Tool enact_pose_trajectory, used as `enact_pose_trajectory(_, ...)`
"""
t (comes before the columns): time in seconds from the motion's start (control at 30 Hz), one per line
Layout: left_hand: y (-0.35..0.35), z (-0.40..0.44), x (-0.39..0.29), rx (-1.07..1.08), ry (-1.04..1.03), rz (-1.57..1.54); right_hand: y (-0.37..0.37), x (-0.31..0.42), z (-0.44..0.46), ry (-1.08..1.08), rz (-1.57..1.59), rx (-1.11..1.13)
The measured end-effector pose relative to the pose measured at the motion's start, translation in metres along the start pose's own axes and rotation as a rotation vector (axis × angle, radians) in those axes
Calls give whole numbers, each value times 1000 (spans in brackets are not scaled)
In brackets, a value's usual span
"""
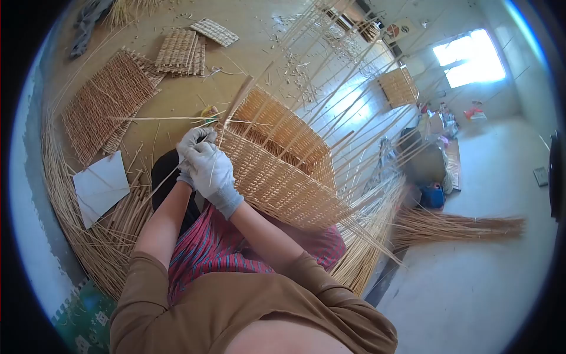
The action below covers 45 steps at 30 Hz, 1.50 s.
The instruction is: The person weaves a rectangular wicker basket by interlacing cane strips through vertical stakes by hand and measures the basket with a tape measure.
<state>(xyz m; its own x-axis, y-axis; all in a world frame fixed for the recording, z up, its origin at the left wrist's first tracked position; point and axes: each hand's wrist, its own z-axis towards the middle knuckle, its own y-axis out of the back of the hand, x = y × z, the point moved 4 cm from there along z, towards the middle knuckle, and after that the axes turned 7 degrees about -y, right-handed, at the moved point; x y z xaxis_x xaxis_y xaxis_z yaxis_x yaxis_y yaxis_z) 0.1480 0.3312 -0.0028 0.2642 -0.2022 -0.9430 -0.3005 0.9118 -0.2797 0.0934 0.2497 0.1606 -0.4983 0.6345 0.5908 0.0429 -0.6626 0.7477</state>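
A large rectangular wicker basket rests tilted across my lap, its long upright stakes fanning toward the upper right. My left hand, in a white work glove, is closed near the basket's left corner. Thin wicker strands stick out around its fingers. Against it, my right hand, gloved too, is closed with the fingers bent around strands at the same corner. The fingertips of both hands are partly hidden by each other. A broad flat stake rises from the corner just beyond them.
Woven panels lie on the floor at left, with smaller ones behind. White paper sits over loose reeds. Long reed bundles lie at right, beside bags and a blue container. Clippings litter the floor; another woven piece stands far back.
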Motion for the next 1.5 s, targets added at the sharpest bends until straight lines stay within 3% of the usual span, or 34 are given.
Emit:
enact_pose_trajectory(0.03,2,-1,-2,-11,4,1,-6,1,0,94,-145,34)
enact_pose_trajectory(0.1,-1,1,-17,84,-69,25,0,-4,-12,139,-77,-12)
enact_pose_trajectory(0.17,-9,10,-29,42,-30,-41,18,-21,-37,134,-44,-214)
enact_pose_trajectory(0.23,-18,21,-37,207,-256,468,28,-74,-62,-62,152,-460)
enact_pose_trajectory(0.27,-20,27,-39,338,-246,550,37,-103,-66,-412,522,-496)
enact_pose_trajectory(0.3,-26,33,-33,338,-246,544,39,-126,-72,-766,891,-514)
enact_pose_trajectory(0.37,-37,39,-15,309,-134,-28,42,-144,-70,-818,894,-523)
enact_pose_trajectory(0.4,-38,41,-15,196,-147,64,40,-150,-65,-865,907,-522)
enact_pose_trajectory(0.53,-44,32,7,135,-34,-31,59,-140,-22,-659,712,-520)
enact_pose_trajectory(0.6,-50,30,-7,65,-35,9,67,-131,33,-119,165,-564)
enact_pose_trajectory(0.63,-51,28,-6,40,-22,77,80,-106,56,-165,7,-457)
enact_pose_trajectory(0.67,-52,29,6,-11,22,56,85,-100,74,-369,-53,-266)
enact_pose_trajectory(0.77,-58,22,-33,-21,164,57,77,-129,88,-329,73,-386)
enact_pose_trajectory(0.83,-60,25,-17,-43,155,50,90,-111,71,-200,-82,-446)
enact_pose_trajectory(0.87,-58,29,-6,-27,96,130,97,-120,56,-311,414,-437)
enact_pose_trajectory(0.93,-53,31,6,1,62,322,100,-131,11,-440,872,-513)
enact_pose_trajectory(0.97,-54,31,13,2,65,316,99,-143,-20,-456,831,-615)
enact_pose_trajectory(1.03,-59,30,22,-121,-75,263,70,-183,-85,-666,714,-494)
enact_pose_trajectory(1.1,-58,22,-29,-95,-97,424,74,-176,-106,-708,791,-575)
enact_pose_trajectory(1.17,-57,-6,-73,-285,-108,456,79,-179,-115,-752,874,-666)
enact_pose_trajectory(1.2,-48,-20,-42,-202,45,666,86,-187,-108,-766,859,-673)
enact_pose_trajectory(1.23,-53,-26,-46,-184,39,662,93,-196,-106,-783,843,-680)
enact_pose_trajectory(1.3,-89,-43,-69,335,-573,591,96,-204,-104,-758,828,-658)
enact_pose_trajectory(1.33,-97,-51,-77,330,-567,589,98,-204,-99,-681,760,-689)
enact_pose_trajectory(1.4,-125,-61,-84,530,-609,1093,109,-201,-80,-534,531,-667)
enact_pose_trajectory(1.43,-133,-57,-87,526,-613,1097,119,-200,-62,-529,535,-667)
enact_pose_trajectory(1.5,-143,-55,-72,743,-359,1335,134,-160,-21,-86,-448,-481)
